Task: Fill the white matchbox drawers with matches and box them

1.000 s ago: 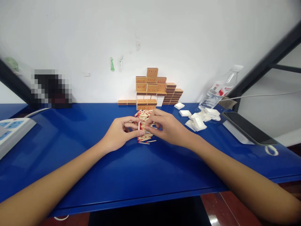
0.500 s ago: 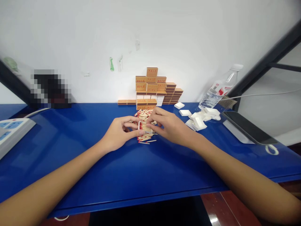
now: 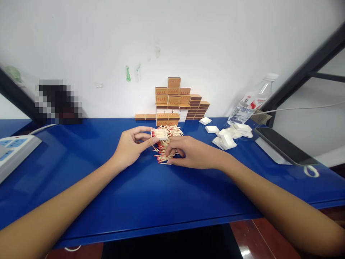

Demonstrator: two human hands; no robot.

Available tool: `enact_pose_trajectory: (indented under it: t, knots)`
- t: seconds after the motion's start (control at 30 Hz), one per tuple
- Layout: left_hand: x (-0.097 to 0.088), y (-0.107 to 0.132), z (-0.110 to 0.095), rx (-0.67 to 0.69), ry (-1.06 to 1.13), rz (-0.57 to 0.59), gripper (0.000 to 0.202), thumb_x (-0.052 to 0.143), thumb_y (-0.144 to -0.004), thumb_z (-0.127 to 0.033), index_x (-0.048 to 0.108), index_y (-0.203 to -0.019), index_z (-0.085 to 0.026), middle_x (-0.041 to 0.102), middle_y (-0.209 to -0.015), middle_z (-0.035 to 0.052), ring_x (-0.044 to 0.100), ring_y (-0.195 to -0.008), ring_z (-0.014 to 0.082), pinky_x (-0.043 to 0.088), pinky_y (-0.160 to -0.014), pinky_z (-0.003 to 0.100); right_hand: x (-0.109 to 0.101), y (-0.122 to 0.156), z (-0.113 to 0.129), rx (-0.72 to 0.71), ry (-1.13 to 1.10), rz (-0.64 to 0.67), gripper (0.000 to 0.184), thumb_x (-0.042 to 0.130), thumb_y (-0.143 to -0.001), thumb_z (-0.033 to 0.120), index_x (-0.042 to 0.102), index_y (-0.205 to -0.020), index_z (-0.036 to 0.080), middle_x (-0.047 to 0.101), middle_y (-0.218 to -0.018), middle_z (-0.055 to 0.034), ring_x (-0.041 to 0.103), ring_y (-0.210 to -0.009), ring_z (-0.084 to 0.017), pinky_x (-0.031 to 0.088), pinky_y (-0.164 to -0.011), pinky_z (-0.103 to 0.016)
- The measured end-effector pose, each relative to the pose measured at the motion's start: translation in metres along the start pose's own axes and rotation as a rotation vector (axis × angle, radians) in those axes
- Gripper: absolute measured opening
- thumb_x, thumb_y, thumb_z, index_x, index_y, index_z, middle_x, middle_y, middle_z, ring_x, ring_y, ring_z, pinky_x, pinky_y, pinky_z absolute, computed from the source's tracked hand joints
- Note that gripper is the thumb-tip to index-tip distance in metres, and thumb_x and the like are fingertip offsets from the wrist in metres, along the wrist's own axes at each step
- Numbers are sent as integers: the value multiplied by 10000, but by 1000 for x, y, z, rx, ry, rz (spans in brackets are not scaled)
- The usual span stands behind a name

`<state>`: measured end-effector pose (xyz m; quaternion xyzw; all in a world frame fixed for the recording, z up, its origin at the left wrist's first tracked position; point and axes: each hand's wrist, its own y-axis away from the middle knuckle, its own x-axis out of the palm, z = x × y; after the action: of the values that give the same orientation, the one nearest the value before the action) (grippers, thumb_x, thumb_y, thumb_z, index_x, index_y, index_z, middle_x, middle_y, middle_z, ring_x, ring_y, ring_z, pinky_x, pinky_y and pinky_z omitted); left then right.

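Note:
A small white matchbox tray point(image 3: 163, 137) filled with red-headed matches is held by its left end between the thumb and fingers of my left hand point(image 3: 132, 145). It is tilted towards me, above the back left part of a loose pile of matches point(image 3: 172, 130) on the table. My right hand point(image 3: 188, 153) is low at the front right of that pile, fingers curled over some matches. Its thumb touches a match at the near edge; how many matches are between the fingers is hidden.
Behind the pile, brown matchboxes point(image 3: 174, 100) are stacked against the wall. Several white empty trays point(image 3: 228, 141) lie to the right, near a water bottle point(image 3: 244, 104) and a phone point(image 3: 285, 145). A power strip point(image 3: 18, 151) is at the far left of the blue table point(image 3: 151, 201).
My left hand has raised the tray and shifted it left and back. My right hand has left the tray and come down onto the front of the match pile.

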<state>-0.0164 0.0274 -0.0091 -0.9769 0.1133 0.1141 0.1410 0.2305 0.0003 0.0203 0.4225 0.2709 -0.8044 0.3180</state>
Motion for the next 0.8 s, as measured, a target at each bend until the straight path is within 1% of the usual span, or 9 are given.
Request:
enact_pose_trajectory:
  t: [0.1, 0.23, 0.3, 0.43, 0.57, 0.63, 0.73, 0.8]
  knots:
    - [1, 1, -1, 7, -1, 12, 480, 856, -816, -445, 738, -1183, -161, 829, -906, 71, 697, -727, 164, 504, -633, 273, 5, -1, 0, 8, 6, 6, 29, 704, -939, 191, 699, -965, 204, 684, -933, -28, 572, -775, -147, 451, -710, -290]
    - [1, 2, -3, 1, 1, 17, 476, 856, -818, -443, 739, -1184, -162, 829, -900, 65, 687, -722, 159, 511, -677, 285, 7, -1, -2, 9, 32, 1, 101, 654, -933, 116, 705, -946, 202, 671, -926, -26, 565, -768, -143, 442, -712, -289]
    - [1, 2, -3, 0, -5, 18, 479, 859, -811, -448, 743, -1176, -159, 827, -889, 68, 687, -720, 166, 514, -686, 295, 6, -1, -3, 9, 40, -14, 105, 649, -915, 106, 691, -928, 202, 663, -911, -22, 563, -766, -142, 438, -710, -286]
    - [2, 2, -3, -3, -1, 17, 474, 861, -806, -442, 743, -1169, -161, 827, -883, 68, 693, -708, 171, 522, -684, 303, 1, -1, -5, -5, 39, -101, 67, 647, -910, 140, 658, -892, 203, 643, -830, 5, 536, -720, -129, 421, -691, -276]
    - [2, 2, -2, -10, 9, 33, 491, 868, -795, -447, 736, -1176, -167, 832, -922, 75, 726, -757, 192, 553, -731, 321, -6, 1, -9, 50, -77, -216, 58, 674, -928, 234, 664, -877, 209, 582, -719, 43, 467, -616, -104, 376, -611, -264]
    - [3, 3, -3, -14, -2, 51, 505, 875, -786, -449, 736, -1181, -166, 832, -909, 74, 734, -777, 200, 558, -742, 323, -7, 1, -9, 83, -145, -262, 35, 681, -922, 243, 681, -930, 209, 578, -725, 44, 451, -607, -100, 369, -592, -260]
    - [4, 5, -6, -10, -56, 91, 501, 877, -782, -444, 741, -1183, -175, 830, -874, 59, 698, -684, 172, 524, -646, 296, -7, 0, -6, 71, -212, -298, 209, 639, -929, 203, 698, -1130, 216, 643, -849, 10, 479, -653, -108, 383, -585, -253]
    - [5, 6, -9, 0, -94, 115, 479, 875, -783, -438, 747, -1169, -186, 829, -861, 46, 649, -603, 143, 480, -574, 281, -6, -2, -3, 56, -226, -321, 249, 617, -943, 206, 712, -1173, 220, 672, -915, -14, 513, -696, -119, 396, -585, -253]
